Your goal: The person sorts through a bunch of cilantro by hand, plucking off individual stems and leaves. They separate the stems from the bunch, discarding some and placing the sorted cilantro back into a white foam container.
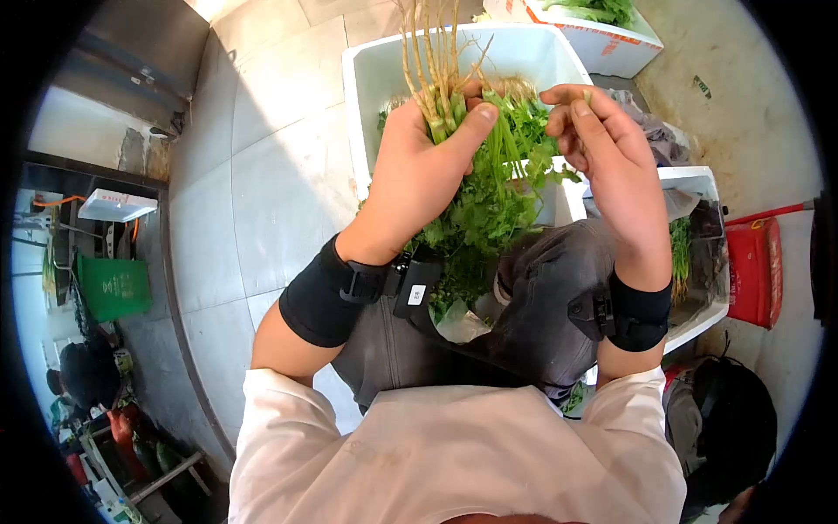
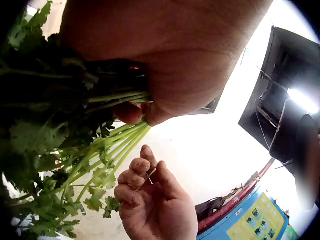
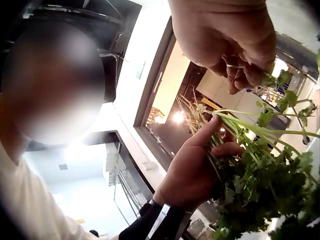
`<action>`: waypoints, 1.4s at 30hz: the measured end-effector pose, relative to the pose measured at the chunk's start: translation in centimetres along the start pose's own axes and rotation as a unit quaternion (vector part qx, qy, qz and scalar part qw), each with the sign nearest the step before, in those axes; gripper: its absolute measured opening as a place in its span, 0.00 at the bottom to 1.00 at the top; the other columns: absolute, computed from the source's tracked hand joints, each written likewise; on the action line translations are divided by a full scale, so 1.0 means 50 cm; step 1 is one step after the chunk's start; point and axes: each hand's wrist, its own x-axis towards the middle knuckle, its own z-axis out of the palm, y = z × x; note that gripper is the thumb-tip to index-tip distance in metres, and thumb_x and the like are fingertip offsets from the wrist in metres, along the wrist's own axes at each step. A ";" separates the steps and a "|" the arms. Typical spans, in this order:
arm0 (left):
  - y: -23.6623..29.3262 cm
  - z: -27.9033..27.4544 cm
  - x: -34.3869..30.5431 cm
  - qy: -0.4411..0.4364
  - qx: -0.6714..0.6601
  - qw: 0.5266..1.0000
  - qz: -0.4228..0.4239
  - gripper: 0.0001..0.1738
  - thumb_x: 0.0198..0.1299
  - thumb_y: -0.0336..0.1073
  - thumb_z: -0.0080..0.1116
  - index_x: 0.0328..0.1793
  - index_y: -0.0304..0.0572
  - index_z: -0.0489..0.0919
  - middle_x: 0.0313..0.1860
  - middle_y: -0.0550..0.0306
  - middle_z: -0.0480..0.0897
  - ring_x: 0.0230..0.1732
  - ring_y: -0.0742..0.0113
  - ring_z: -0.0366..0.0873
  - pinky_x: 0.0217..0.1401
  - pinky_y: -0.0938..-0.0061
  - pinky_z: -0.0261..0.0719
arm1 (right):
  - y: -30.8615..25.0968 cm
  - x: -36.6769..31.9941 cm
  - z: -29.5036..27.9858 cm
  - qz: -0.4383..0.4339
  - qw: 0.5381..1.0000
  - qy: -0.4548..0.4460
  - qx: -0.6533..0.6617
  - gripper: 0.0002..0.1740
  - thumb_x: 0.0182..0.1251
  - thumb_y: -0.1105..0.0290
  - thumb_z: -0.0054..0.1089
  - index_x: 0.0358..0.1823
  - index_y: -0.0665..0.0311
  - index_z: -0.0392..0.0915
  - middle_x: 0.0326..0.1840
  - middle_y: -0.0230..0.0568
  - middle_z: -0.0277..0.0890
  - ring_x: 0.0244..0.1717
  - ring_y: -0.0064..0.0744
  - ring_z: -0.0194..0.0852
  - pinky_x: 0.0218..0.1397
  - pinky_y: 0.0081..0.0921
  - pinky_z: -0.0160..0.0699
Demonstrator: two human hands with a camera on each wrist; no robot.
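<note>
My left hand (image 1: 415, 179) grips a bunch of cilantro (image 1: 493, 214) near the base of its stems. The pale roots (image 1: 423, 74) stick up beyond the thumb, and the green leaves hang down over the lap. To the right, a short gap away, my right hand (image 1: 611, 140) has curled fingers, with the thumb against the forefinger. Between those fingertips is a thin piece of stem (image 2: 150, 178), seen in the left wrist view. In the right wrist view several loose stems (image 3: 260, 129) fan out from the left hand's fingertips, below the right hand.
A white foam box (image 1: 352, 105) with more greens stands in front, under the hands. Another box (image 1: 615, 54) of leafy greens sits behind it. At the right are a third white box (image 1: 717, 262) and a red dustpan (image 1: 753, 275). A green bin (image 1: 113, 288) stands far left.
</note>
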 end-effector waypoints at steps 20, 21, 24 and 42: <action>-0.011 -0.007 -0.011 -0.029 0.008 0.999 0.036 0.16 0.69 0.39 0.66 0.54 0.33 0.82 0.32 0.65 0.82 0.28 0.80 0.74 0.31 0.79 0.73 | 0.032 0.004 0.036 -0.037 0.998 -0.045 -0.037 0.16 0.72 0.69 0.68 0.56 0.68 0.84 0.38 0.25 0.82 0.35 0.11 0.73 0.38 0.15 0.73; -0.011 -0.007 -0.013 -0.027 0.011 0.999 0.030 0.16 0.69 0.39 0.66 0.53 0.33 0.82 0.32 0.65 0.82 0.29 0.80 0.74 0.32 0.79 0.74 | 0.031 -0.001 0.034 -0.037 0.998 -0.045 -0.038 0.16 0.72 0.69 0.68 0.56 0.68 0.84 0.38 0.25 0.82 0.35 0.11 0.73 0.38 0.15 0.73; -0.017 -0.009 -0.001 -0.024 0.013 0.999 0.041 0.14 0.70 0.38 0.65 0.53 0.33 0.81 0.32 0.65 0.81 0.29 0.79 0.74 0.33 0.79 0.74 | 0.016 0.000 0.025 -0.034 0.994 -0.028 -0.101 0.12 0.72 0.70 0.67 0.51 0.69 0.86 0.36 0.24 0.81 0.34 0.11 0.70 0.36 0.15 0.70; -0.019 -0.001 0.004 -0.031 0.024 0.998 0.050 0.13 0.70 0.35 0.64 0.54 0.34 0.82 0.34 0.66 0.82 0.31 0.80 0.73 0.34 0.78 0.73 | 0.015 0.008 0.027 -0.002 0.996 -0.046 -0.081 0.09 0.70 0.68 0.69 0.41 0.67 0.81 0.31 0.25 0.75 0.32 0.13 0.69 0.34 0.19 0.71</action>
